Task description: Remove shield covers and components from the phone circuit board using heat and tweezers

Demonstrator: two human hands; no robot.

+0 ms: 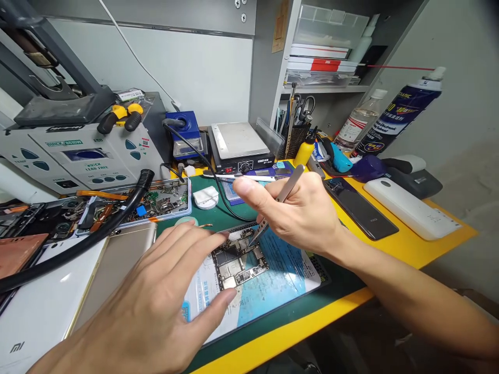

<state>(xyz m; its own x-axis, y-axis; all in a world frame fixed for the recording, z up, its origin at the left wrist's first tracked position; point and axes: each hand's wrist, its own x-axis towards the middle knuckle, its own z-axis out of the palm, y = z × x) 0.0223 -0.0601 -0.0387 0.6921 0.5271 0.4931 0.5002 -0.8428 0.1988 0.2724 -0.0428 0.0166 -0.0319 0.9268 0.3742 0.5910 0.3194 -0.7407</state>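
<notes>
A phone circuit board [234, 267] lies on a blue and white printed sheet [276, 291] in front of me. My left hand [163, 291] braces it from the left, index fingertip at its upper left corner and thumb at its lower edge. Metal tweezers [290, 184] are gripped in my right hand [304, 213], held like a pen and slanting down to the left. Their tips meet the upper part of the board. A small copper-coloured strip [206, 225] shows just beyond my left fingers, partly hidden by them.
A black hose [117, 213] crosses the left side over several phones and a tray of boards [171, 200]. A hot-air station [89, 150], soldering iron stand [185, 135] and heating plate [237, 143] stand behind. A dark phone [360, 208] and white phone-shaped piece [409, 208] lie at right.
</notes>
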